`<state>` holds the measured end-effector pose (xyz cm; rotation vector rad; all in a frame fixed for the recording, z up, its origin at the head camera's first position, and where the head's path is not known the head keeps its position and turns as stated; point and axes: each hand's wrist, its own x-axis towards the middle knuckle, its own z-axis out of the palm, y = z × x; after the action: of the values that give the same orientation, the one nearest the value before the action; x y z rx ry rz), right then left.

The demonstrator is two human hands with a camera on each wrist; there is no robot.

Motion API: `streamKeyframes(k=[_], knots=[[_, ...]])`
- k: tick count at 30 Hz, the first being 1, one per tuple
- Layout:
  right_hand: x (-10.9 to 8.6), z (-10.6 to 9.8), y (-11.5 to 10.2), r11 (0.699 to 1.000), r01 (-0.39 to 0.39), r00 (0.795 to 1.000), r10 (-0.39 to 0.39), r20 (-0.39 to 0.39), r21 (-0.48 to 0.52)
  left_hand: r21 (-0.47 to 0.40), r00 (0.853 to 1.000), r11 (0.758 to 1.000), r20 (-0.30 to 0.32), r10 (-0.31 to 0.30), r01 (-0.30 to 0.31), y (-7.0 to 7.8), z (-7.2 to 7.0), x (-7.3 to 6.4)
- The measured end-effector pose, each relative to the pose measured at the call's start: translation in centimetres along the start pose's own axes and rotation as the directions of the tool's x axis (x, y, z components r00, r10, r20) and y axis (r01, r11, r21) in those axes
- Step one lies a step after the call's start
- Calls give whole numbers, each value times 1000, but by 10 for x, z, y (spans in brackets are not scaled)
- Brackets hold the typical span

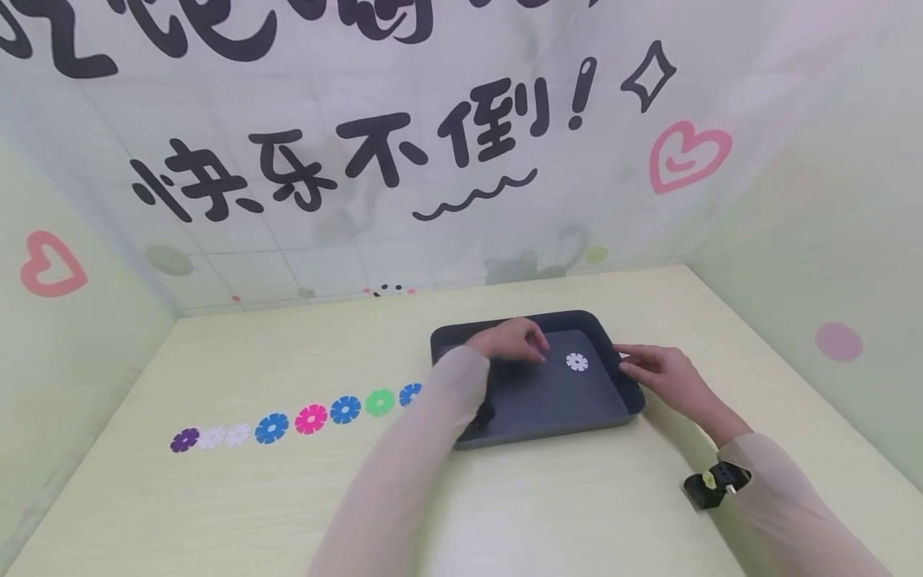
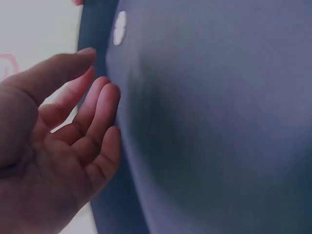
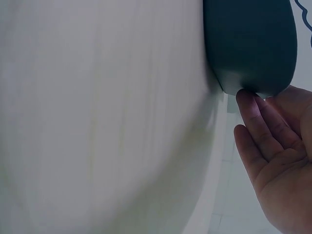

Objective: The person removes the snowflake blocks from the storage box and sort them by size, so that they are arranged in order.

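A dark grey tray (image 1: 541,433) lies on the table with a white snowflake-shaped plastic disc (image 1: 577,362) inside, near its right end. Over the tray hovers my left hand (image 1: 513,340), its fingers loosely bent and nothing between them; the white disc (image 2: 120,28) shows beyond its fingertips in the left wrist view. My right hand (image 1: 667,381) holds the tray's right side, thumb at the rim. In the right wrist view, fingertips (image 3: 247,97) rest against the outside of the tray wall (image 3: 248,48).
Left of the tray, slotted discs form a row: purple (image 1: 185,440), two whites, blue (image 1: 272,429), pink (image 1: 312,419), blue, green (image 1: 380,402) and blue (image 1: 410,394), the last partly behind my left sleeve (image 1: 404,473). A printed backdrop (image 1: 360,240) stands behind the table.
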<state>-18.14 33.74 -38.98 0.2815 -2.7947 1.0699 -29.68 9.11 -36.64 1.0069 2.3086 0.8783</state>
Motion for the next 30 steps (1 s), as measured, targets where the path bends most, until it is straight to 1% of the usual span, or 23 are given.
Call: streamKeyframes(k=[3, 5, 7, 9, 12, 16, 19, 26, 30], knots=[[1, 0, 0, 1000, -1, 1000, 1, 1, 0, -18, 998, 998, -18, -54, 54, 5, 8, 15], [1, 0, -1, 1000, -3, 1000, 3, 3, 3, -37, 995, 995, -29, -93, 92, 10, 13, 22], [1, 0, -1, 1000, -3, 1000, 3, 4, 2, -38, 991, 992, -49, -126, 124, 13, 17, 28], [2, 0, -1, 1000, 0, 1000, 0, 4, 2, -40, 986, 988, -71, -150, 148, 14, 21, 34], [3, 0, -1, 1000, 5, 1000, -5, 5, 1, -30, 980, 986, -105, -168, 166, 15, 26, 41], [5, 1, -1, 1000, 12, 1000, -12, 9, 0, -64, 975, 981, -117, -191, 184, 16, 31, 45], [5, 1, -1, 1000, 14, 1000, -13, 11, -3, -79, 972, 977, -113, -207, 199, 18, 33, 46], [4, 0, 1, 1000, 3, 1000, -3, 11, -1, -36, 967, 973, -107, -231, 228, 27, 35, 47], [3, -1, 3, 1000, -3, 1000, 3, 10, 1, 0, 970, 976, -106, -218, 219, 27, 37, 52]])
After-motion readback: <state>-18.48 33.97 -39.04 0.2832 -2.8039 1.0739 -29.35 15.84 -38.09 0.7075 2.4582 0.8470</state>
